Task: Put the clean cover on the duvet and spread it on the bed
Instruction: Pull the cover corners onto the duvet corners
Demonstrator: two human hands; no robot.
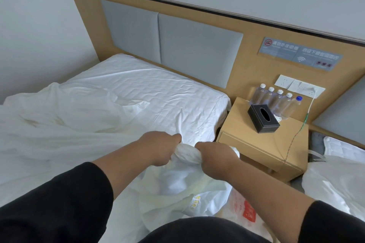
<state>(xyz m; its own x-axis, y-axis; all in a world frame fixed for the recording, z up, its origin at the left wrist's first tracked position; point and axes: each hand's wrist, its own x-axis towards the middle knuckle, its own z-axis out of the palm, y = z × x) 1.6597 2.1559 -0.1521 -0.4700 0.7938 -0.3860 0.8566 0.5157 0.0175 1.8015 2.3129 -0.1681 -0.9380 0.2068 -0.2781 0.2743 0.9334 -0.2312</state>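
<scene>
Bed (158,92): 1 | left hand (160,148), right hand (215,156) grip cover (187,154) | bottles (276,98): 5, seemingly

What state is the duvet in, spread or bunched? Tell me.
Bunched: the duvet lies crumpled on the bed, one corner gripped by the left hand and right hand.

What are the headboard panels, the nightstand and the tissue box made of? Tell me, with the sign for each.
Headboard panels: grey padded fabric, it seems; matte, soft rounded edges.
Nightstand: pale wood or wood-look laminate; smooth, even tone, faint grain at most.
Tissue box: black leather or imitation; light stitching along the edges, slight sheen.
</scene>
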